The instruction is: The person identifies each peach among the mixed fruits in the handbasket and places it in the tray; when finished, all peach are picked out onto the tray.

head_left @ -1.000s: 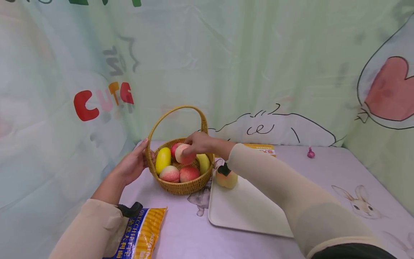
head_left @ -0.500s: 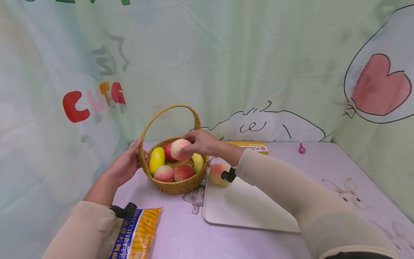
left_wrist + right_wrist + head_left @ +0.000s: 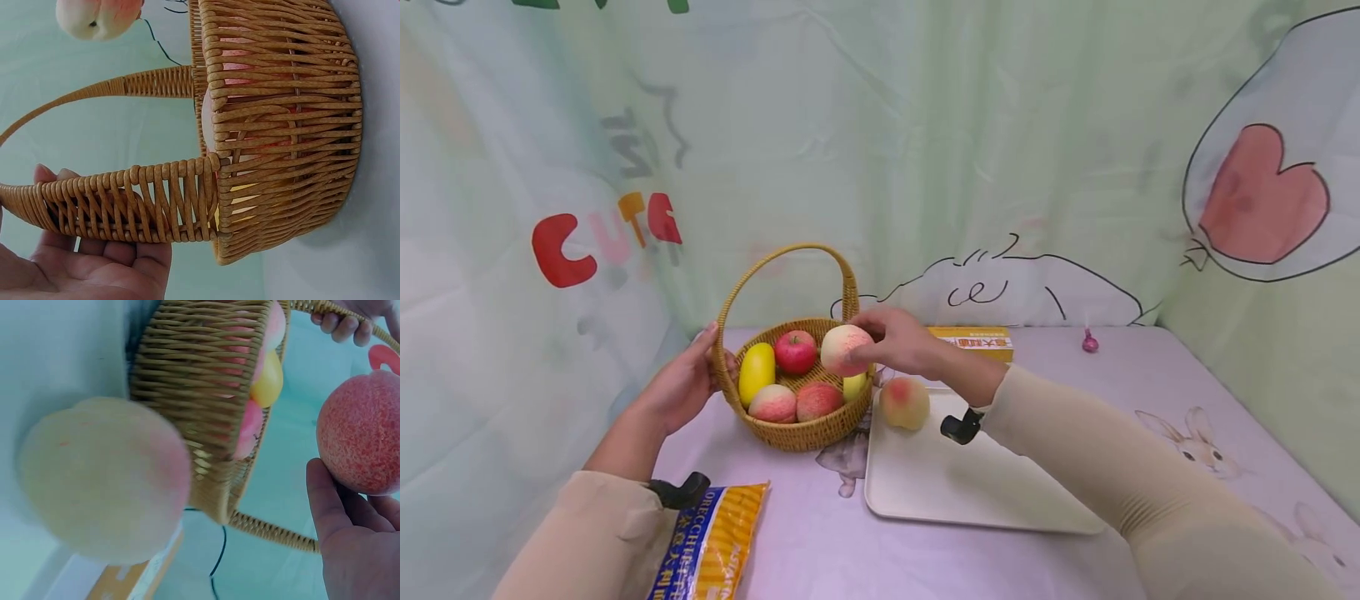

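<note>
My left hand (image 3: 688, 379) grips one side of the wicker basket's handle (image 3: 125, 203), with the fingers wrapped behind it. The round wicker basket (image 3: 797, 437) holds a red apple (image 3: 795, 352), a yellow oval fruit (image 3: 757, 375), two peaches (image 3: 773, 404) and a partly hidden yellow fruit (image 3: 854, 387). Above the basket's right rim, my right hand (image 3: 904, 343) pinches a pale pink peach (image 3: 842, 350) between thumb and fingers. Another peach (image 3: 905, 403) sits at the near-basket corner of the white tray (image 3: 970, 496); it looms large in the right wrist view.
A blue and orange pasta bag (image 3: 722, 533) lies at the front left, partly under the left forearm. Behind the tray stands a yellow box (image 3: 981, 343). A small purple onion-like item (image 3: 1090, 342) is at the back right. Printed curtains (image 3: 925, 167) border the table.
My right hand has lifted the peach out of the basket and carried it right, over the rim, uncovering the apple. The left hand stays on the handle. The head view has shifted slightly.
</note>
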A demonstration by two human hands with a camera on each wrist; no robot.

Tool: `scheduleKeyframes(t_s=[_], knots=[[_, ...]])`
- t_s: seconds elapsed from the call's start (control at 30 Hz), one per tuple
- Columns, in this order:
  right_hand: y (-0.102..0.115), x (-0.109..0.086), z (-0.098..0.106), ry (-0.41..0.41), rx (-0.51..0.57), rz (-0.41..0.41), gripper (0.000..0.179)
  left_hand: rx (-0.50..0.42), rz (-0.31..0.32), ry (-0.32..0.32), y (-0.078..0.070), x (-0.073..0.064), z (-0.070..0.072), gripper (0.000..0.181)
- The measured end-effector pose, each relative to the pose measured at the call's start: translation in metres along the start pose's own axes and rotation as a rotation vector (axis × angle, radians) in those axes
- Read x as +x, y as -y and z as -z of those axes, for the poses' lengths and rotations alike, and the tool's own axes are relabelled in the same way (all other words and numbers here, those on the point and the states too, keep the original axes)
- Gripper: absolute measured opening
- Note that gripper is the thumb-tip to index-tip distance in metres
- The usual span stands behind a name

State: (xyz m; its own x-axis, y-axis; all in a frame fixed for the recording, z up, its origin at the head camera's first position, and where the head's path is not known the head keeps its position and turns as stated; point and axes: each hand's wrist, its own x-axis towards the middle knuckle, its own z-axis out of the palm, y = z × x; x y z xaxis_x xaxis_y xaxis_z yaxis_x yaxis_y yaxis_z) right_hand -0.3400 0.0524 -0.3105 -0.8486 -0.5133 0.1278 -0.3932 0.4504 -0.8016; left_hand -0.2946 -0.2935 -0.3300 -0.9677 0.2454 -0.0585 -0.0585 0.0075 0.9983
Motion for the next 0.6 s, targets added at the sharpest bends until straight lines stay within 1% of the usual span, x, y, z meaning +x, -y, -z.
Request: scheduleKeyframes(t_s=[0.1,0.23,0.3,0.4,0.6], knots=[[-0.01,-0.01,0.007,-0.007,0.023,0.002,0.04,0.004,-0.002,0.009,0.0,0.0,0.0,0.052],[-0.022,-0.021,0.016,-0.025,0.03,-0.006,0.04,0.004,0.001,0.019,-0.001,-0.001,0.0,0.051],[-0.027,-0.027,0.022,-0.04,0.024,-0.028,0.042,0.002,0.002,0.024,-0.001,-0.001,0.0,0.05],[-0.035,-0.034,0.029,-0.062,0.008,-0.054,0.041,-0.006,0.005,0.026,0.0,-0.001,0.0,0.049],[-0.054,-0.052,0.041,-0.092,0.038,-0.116,0.041,-0.004,0.013,0.028,0.0,0.0,0.001,0.051]])
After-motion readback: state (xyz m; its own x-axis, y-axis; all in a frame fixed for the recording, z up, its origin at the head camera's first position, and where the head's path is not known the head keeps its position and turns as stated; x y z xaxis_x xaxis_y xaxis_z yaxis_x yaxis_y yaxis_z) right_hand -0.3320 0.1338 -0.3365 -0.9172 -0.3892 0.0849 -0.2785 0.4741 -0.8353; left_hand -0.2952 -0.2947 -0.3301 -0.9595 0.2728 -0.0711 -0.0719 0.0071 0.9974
